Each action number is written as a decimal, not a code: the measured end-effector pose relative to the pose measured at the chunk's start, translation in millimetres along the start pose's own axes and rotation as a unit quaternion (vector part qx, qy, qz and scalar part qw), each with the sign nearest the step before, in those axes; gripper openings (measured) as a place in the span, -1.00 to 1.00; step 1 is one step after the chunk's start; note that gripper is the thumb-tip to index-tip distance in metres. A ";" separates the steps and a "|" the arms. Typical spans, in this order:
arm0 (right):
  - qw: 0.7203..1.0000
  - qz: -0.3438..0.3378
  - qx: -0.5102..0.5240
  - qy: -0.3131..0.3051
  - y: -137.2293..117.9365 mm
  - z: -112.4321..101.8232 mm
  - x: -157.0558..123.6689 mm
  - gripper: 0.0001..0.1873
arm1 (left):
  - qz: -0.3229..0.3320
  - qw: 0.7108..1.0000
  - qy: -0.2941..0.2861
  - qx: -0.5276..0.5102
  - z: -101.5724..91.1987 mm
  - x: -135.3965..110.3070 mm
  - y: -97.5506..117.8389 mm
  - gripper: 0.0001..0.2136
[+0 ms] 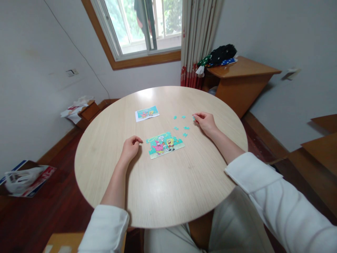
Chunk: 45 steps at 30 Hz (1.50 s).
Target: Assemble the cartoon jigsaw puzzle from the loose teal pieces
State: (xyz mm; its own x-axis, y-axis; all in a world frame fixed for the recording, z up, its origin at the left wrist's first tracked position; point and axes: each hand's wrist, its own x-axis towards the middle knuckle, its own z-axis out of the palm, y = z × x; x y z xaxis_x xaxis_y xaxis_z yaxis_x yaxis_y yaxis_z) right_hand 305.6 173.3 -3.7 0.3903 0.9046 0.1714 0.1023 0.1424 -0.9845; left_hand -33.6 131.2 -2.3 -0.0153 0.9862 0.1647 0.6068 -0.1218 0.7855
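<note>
A partly assembled jigsaw puzzle [163, 146] with cartoon figures on a turquoise ground lies flat on the table, its top edge and corners uneven. My left hand [131, 147] rests just left of it, fingers curled together and apparently holding nothing. Right of the puzzle, my right hand [205, 122] pinches a small turquoise puzzle piece [194, 119] at its fingertips, low over the tabletop. Between the puzzle and that hand lie several loose pieces, among them one piece [185, 135] close to the puzzle's right side and another piece [183, 117] farther back.
A printed reference picture [147, 113] on white paper lies behind the puzzle. Everything rests on a round pale wooden table [163, 189]. Beyond it stand a wooden desk [244, 68] with dark cloth on top, a curtain [197, 35] and a window [144, 28].
</note>
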 end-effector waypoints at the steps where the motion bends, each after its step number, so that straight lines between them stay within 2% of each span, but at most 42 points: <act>1: 1.000 0.001 -0.001 -0.001 0.0 0.0 -0.1 -0.86 | -0.002 1.000 0.000 0.000 -0.1 0.1 0.1 -0.82; 10: 1.000 0.027 0.007 0.006 -6.7 1.7 -5.5 -0.87 | -0.002 1.000 -0.003 -0.002 -0.9 0.4 1.3 -0.82; 20: 0.981 0.074 0.133 0.121 5.8 -17.8 19.0 -0.87 | -0.009 1.000 -0.001 -0.006 -1.0 -1.3 4.7 -0.82; 26: 0.987 0.051 0.126 0.089 13.1 -21.2 22.4 -0.96 | -0.009 1.000 -0.002 -0.006 -1.0 -0.7 3.4 -0.83; 30: 0.987 0.059 0.132 0.071 11.1 -19.0 19.3 -0.90 | -0.009 1.000 0.000 -0.004 -1.0 -0.3 2.8 -0.83; 34: 0.986 0.055 0.138 0.075 -1.4 -13.0 10.0 -0.85 | -0.003 1.000 -0.003 -0.004 -0.7 0.1 2.0 -0.83; 37: 0.994 0.019 0.105 0.001 -14.1 1.3 -6.9 -0.82 | -0.008 1.000 -0.004 -0.006 -0.5 0.7 2.4 -0.83; 39: 0.994 0.005 0.078 -0.080 -20.3 16.7 -22.3 -0.81 | -0.010 1.000 -0.002 -0.007 -0.3 1.1 3.3 -0.83; 42: 0.984 -0.018 0.017 -0.175 -23.7 43.5 -45.9 -0.81 | -0.013 1.000 -0.003 -0.010 -0.3 1.4 4.7 -0.82; 45: 0.961 -0.090 -0.067 -0.251 -22.2 65.0 -63.3 -0.90 | -0.016 1.000 -0.004 -0.012 -0.2 1.2 5.4 -0.83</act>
State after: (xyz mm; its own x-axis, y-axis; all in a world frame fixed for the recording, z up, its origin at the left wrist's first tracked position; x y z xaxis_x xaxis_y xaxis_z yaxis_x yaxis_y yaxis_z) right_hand 219.1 139.0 4.9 -0.1321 0.9550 0.2657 0.2570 0.2919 -0.9213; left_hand -30.5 131.8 2.2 -0.0279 0.9905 0.1347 0.5873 -0.0928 0.8040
